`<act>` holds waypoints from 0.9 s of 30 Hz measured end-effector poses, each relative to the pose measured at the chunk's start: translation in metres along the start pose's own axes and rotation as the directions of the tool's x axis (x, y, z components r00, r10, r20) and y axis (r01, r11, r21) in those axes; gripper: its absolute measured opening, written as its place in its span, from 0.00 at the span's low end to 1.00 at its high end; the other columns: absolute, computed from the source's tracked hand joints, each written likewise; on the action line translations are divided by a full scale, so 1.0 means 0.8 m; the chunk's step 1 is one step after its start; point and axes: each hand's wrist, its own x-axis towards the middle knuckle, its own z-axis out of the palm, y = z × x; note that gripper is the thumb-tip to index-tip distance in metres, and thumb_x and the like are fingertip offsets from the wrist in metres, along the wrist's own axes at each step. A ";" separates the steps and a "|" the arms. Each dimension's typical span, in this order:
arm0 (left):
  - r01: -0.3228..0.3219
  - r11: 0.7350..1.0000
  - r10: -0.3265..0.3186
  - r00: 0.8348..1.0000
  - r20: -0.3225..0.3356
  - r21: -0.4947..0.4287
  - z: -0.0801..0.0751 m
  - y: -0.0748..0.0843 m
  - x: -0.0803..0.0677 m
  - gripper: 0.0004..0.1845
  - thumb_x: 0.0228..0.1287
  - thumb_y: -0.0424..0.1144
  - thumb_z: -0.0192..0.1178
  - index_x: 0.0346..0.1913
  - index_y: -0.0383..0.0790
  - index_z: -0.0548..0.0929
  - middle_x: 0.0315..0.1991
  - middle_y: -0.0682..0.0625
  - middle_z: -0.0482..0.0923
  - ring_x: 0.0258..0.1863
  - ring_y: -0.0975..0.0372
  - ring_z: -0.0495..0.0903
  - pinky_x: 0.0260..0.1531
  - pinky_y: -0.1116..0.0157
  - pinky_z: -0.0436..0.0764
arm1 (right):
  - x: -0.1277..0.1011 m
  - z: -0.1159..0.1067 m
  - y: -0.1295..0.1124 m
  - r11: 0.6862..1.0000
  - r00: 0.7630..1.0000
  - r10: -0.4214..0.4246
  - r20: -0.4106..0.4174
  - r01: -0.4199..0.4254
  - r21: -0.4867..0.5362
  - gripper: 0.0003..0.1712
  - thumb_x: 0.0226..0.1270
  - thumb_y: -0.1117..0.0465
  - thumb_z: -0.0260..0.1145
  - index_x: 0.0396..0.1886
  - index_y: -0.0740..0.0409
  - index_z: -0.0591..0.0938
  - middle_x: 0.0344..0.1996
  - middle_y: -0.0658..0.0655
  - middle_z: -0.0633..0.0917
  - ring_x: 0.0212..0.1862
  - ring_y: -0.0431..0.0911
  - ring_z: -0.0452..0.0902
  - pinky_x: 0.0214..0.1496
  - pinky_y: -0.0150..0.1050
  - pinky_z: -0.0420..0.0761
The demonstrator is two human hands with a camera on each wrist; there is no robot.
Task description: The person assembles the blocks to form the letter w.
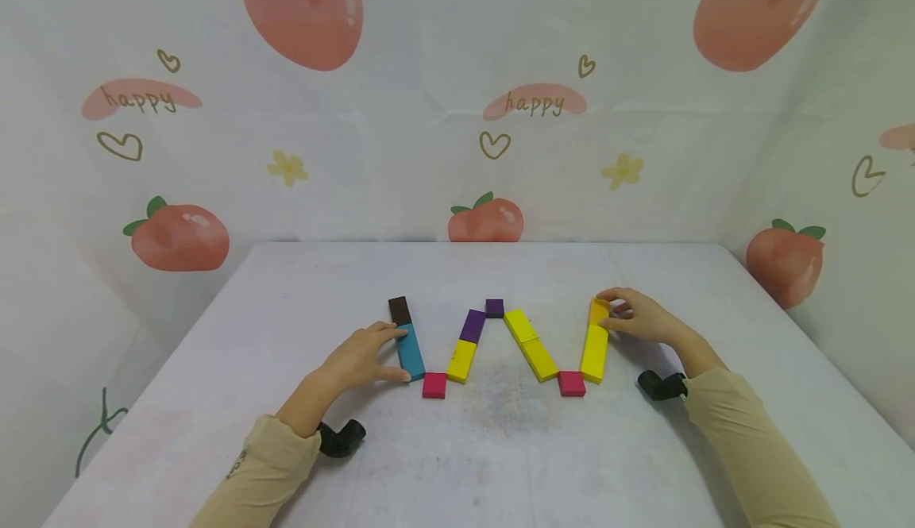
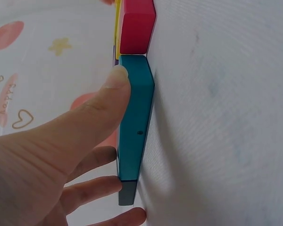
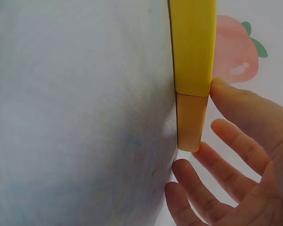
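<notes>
In the head view, flat coloured blocks lie on the table in a zigzag like a W. My left hand (image 1: 360, 357) is at the left end, its thumb on the near part of a blue block (image 1: 409, 352) and its fingertips by the joint with a dark brown block (image 1: 400, 310). At the right end, my right hand (image 1: 639, 317) touches an orange block (image 3: 192, 122), thumb near where it meets a yellow block (image 3: 194, 47) and index fingertip at its far end. The other fingers of both hands are spread loosely. A red block (image 2: 137, 26) adjoins the blue one.
Between the hands are a purple block (image 1: 472, 326), a yellow block (image 1: 461, 361), a small purple block (image 1: 495, 308), two yellow blocks and a second red block (image 1: 571, 383). A printed cloth (image 1: 400, 115) hangs behind the table (image 1: 500, 472). Black devices (image 1: 343, 439) sit at both wrists.
</notes>
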 end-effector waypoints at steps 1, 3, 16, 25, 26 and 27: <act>-0.003 1.000 0.003 1.000 0.001 0.002 0.000 0.000 0.000 0.38 0.49 0.52 0.69 0.62 0.37 0.71 0.64 0.36 0.67 0.59 0.40 0.69 0.58 0.45 0.72 | 0.000 0.000 0.000 1.000 1.000 -0.002 -0.002 0.002 0.001 0.30 0.63 0.57 0.64 0.60 0.67 0.69 0.58 0.71 0.71 0.55 0.65 0.72 0.56 0.56 0.77; -0.005 1.000 0.005 1.000 0.002 0.005 0.000 -0.001 0.000 0.38 0.49 0.52 0.69 0.62 0.38 0.71 0.64 0.36 0.67 0.59 0.41 0.69 0.58 0.45 0.72 | 0.000 0.000 0.000 1.000 1.000 -0.012 -0.002 0.012 0.000 0.30 0.63 0.57 0.64 0.60 0.68 0.69 0.58 0.71 0.71 0.54 0.65 0.72 0.56 0.57 0.77; -0.018 1.000 0.018 0.999 0.030 0.004 -0.005 0.001 -0.003 0.37 0.52 0.53 0.67 0.63 0.38 0.71 0.65 0.36 0.65 0.60 0.41 0.69 0.58 0.45 0.72 | 0.001 0.000 0.001 1.000 1.000 0.006 -0.020 -0.006 0.003 0.30 0.63 0.56 0.64 0.61 0.66 0.69 0.58 0.71 0.71 0.53 0.63 0.72 0.56 0.57 0.77; -0.013 1.000 0.012 0.999 0.045 0.014 -0.004 0.002 -0.003 0.37 0.51 0.53 0.67 0.63 0.39 0.71 0.65 0.36 0.64 0.59 0.43 0.69 0.57 0.46 0.74 | -0.002 -0.001 -0.003 1.000 1.000 0.024 -0.016 -0.024 0.013 0.30 0.63 0.56 0.63 0.61 0.65 0.69 0.60 0.71 0.70 0.54 0.64 0.72 0.56 0.57 0.77; -0.012 1.000 0.012 0.999 0.046 0.012 -0.004 0.002 -0.003 0.38 0.51 0.54 0.67 0.63 0.38 0.71 0.65 0.36 0.64 0.59 0.43 0.69 0.57 0.46 0.74 | -0.002 -0.001 -0.004 1.000 0.999 0.028 -0.018 -0.028 0.014 0.30 0.63 0.57 0.64 0.61 0.65 0.69 0.60 0.71 0.70 0.54 0.64 0.72 0.56 0.57 0.77; -0.012 1.000 0.012 0.999 0.047 0.013 -0.004 0.002 -0.003 0.38 0.51 0.54 0.67 0.63 0.38 0.71 0.65 0.36 0.64 0.59 0.43 0.69 0.57 0.46 0.73 | -0.002 -0.001 -0.005 1.000 0.999 0.029 -0.019 -0.028 0.014 0.29 0.63 0.57 0.63 0.61 0.65 0.69 0.60 0.71 0.70 0.54 0.64 0.72 0.56 0.57 0.77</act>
